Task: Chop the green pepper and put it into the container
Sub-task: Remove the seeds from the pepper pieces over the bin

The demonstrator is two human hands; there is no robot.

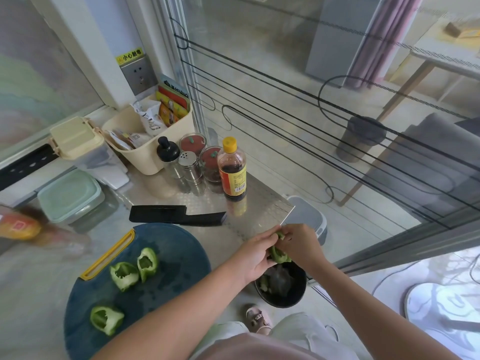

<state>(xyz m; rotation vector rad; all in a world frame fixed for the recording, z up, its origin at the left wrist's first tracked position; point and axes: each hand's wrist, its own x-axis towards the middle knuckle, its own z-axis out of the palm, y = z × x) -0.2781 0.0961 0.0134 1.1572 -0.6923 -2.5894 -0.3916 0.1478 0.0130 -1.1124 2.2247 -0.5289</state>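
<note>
Three hollow green pepper pieces lie on the round dark blue cutting board (171, 261): two close together (124, 275) (147, 263) and one nearer me (106, 319). Beyond the board's right edge, my left hand (255, 255) and my right hand (301, 246) both hold another green pepper piece (278, 254), fingers pinching at its top. They hover above a black bin (281, 287) on the floor with green scraps inside. A knife in a black sheath (176, 215) rests behind the board. A lidded pale green container (70, 196) stands at the left.
Behind the knife stand a soy sauce bottle (232, 170), spice jars and shakers (191, 165), and a cream basket of packets (145, 131). A glass partition runs along the right of the steel counter. A grey bin (309, 216) stands past the counter corner. My sandalled foot (258, 318) shows below.
</note>
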